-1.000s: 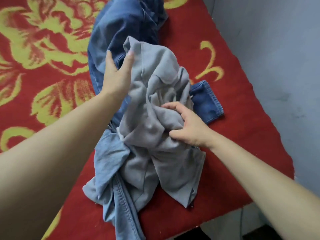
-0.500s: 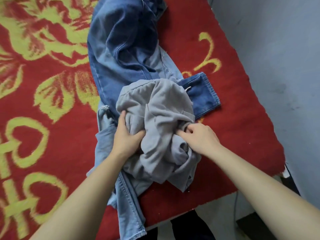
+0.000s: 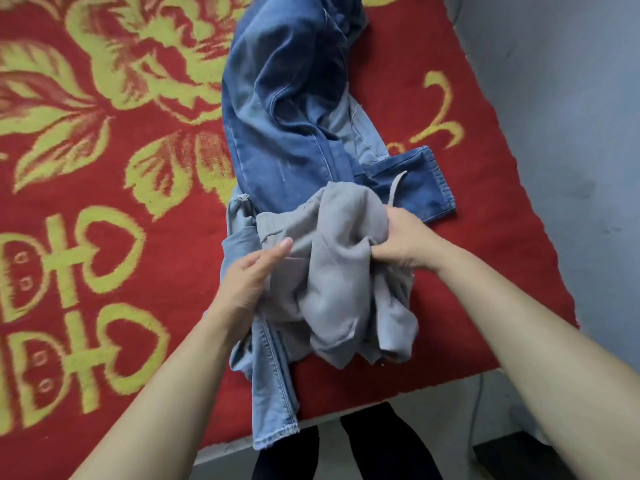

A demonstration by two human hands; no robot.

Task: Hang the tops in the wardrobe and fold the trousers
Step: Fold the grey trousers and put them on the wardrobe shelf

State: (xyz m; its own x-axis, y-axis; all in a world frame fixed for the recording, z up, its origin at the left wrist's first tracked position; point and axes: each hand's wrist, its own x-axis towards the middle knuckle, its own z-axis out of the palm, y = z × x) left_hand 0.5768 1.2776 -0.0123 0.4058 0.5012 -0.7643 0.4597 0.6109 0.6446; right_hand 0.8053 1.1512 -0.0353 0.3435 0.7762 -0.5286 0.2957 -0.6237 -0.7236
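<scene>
A crumpled grey garment with a drawstring (image 3: 339, 271) lies bunched on top of denim near the bed's front edge. My right hand (image 3: 403, 237) grips a fold on its right side. My left hand (image 3: 251, 278) rests flat against its left side, fingers together and extended, holding nothing that I can see. Dark blue jeans (image 3: 287, 109) stretch away up the bed, one cuff poking out to the right. Pale blue jeans (image 3: 270, 382) lie underneath, one leg hanging over the bed's front edge.
The clothes lie on a red bedspread with a yellow flower pattern (image 3: 104, 202). A grey wall (image 3: 571, 116) runs close along the bed's right side. Dark trouser legs (image 3: 374, 448) and pale floor show below the front edge.
The grey garment has been gathered toward the front edge into a tighter bundle. My left hand let go of its fold and now lies flat; my right hand shifted to a higher fold.
</scene>
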